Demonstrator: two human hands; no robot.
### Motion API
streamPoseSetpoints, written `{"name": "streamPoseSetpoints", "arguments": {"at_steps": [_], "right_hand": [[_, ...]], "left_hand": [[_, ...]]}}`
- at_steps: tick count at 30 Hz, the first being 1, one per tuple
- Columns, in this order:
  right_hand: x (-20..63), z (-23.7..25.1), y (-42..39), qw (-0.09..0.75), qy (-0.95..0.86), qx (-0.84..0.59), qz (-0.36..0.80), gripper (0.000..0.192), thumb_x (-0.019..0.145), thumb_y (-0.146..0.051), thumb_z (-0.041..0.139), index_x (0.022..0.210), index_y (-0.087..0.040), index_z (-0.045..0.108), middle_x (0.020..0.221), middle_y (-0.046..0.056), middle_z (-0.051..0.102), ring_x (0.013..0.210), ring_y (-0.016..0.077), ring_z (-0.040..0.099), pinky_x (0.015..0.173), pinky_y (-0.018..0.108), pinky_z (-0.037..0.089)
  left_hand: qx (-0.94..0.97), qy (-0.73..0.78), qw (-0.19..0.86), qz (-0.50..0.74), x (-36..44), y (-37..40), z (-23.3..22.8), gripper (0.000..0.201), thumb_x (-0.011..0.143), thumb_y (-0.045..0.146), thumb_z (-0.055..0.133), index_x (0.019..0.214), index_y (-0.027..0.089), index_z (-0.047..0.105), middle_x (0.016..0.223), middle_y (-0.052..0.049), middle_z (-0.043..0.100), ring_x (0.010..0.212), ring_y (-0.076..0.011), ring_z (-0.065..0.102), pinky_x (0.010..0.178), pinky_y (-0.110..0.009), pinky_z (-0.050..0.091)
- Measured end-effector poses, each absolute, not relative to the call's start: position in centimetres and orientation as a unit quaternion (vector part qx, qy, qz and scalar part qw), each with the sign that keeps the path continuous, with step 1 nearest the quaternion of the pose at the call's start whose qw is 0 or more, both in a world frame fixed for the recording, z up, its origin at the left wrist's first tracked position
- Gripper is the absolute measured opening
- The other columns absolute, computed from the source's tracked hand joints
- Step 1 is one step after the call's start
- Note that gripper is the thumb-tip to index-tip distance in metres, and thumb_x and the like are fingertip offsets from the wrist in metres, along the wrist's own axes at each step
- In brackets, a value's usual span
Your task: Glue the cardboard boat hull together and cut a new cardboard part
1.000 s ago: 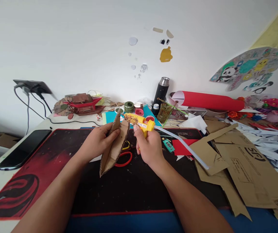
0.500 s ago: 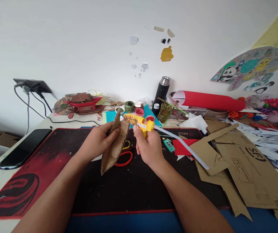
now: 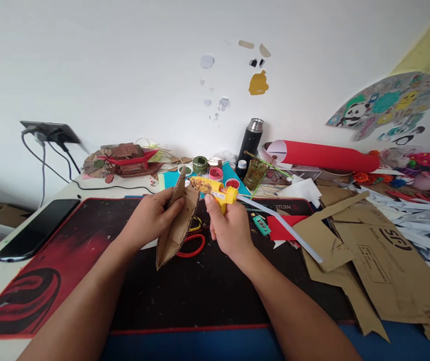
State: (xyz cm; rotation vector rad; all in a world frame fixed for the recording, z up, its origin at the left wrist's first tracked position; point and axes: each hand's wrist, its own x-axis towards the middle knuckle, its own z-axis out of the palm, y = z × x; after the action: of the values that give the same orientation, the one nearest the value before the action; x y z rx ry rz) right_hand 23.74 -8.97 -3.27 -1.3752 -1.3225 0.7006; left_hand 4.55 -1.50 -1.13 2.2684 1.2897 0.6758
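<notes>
My left hand is closed on a folded cardboard piece, thumb on its inner face, holding it tilted above the dark mat. In my right hand is a yellow hot glue gun, gripped by its handle. Its nozzle end points left at the top of the cardboard; whether the tip touches is hidden. A long clear glue stick sticks out of its back toward the lower right. Below the cardboard, a red-handled pair of scissors lies on the mat, partly covered.
Cut cardboard sheets are piled at the right. Paint jars, a black thermos and a red paper roll stand along the wall. A phone lies at the left, near a cardboard boat.
Almost nothing differs. Both hands hold the cardboard and the glue gun in nearly the same place, with only a very slight shift.
</notes>
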Motion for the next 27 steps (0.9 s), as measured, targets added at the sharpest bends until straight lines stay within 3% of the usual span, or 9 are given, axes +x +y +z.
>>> {"name": "streamPoseSetpoints", "arguments": {"at_steps": [7, 15, 27], "right_hand": [[23.66, -3.18, -8.97, 0.525, -0.553, -0.577, 0.294, 0.054, 0.104, -0.069, 0.049, 0.08, -0.023, 0.066, 0.045, -0.002, 0.053, 0.047, 0.0179, 0.058, 0.044, 0.027, 0.039], [23.52, -3.04, -9.14, 0.513, -0.559, -0.583, 0.29, 0.06, 0.104, -0.072, 0.046, 0.07, -0.025, 0.061, 0.04, -0.002, 0.048, 0.043, 0.017, 0.055, 0.043, 0.027, 0.037], [23.6, -3.02, -9.12, 0.516, -0.556, -0.585, 0.287, 0.058, 0.104, -0.07, 0.048, 0.078, -0.023, 0.069, 0.041, -0.002, 0.05, 0.046, 0.0192, 0.059, 0.044, 0.027, 0.038]], "left_hand": [[0.82, 0.468, 0.221, 0.245, 4.6, -1.39, -1.26, 0.037, 0.1, 0.054, 0.047, 0.094, 0.023, 0.065, 0.08, -0.002, 0.074, 0.071, -0.0238, 0.063, 0.066, -0.033, 0.043], [0.82, 0.469, 0.215, 0.246, 4.4, -1.34, -1.47, 0.036, 0.1, 0.054, 0.047, 0.093, 0.023, 0.063, 0.078, -0.003, 0.073, 0.07, -0.0243, 0.063, 0.065, -0.034, 0.042], [0.818, 0.472, 0.216, 0.248, 4.49, -1.37, -1.38, 0.038, 0.1, 0.055, 0.047, 0.094, 0.023, 0.066, 0.081, -0.004, 0.076, 0.072, -0.0255, 0.065, 0.066, -0.034, 0.044]]}}
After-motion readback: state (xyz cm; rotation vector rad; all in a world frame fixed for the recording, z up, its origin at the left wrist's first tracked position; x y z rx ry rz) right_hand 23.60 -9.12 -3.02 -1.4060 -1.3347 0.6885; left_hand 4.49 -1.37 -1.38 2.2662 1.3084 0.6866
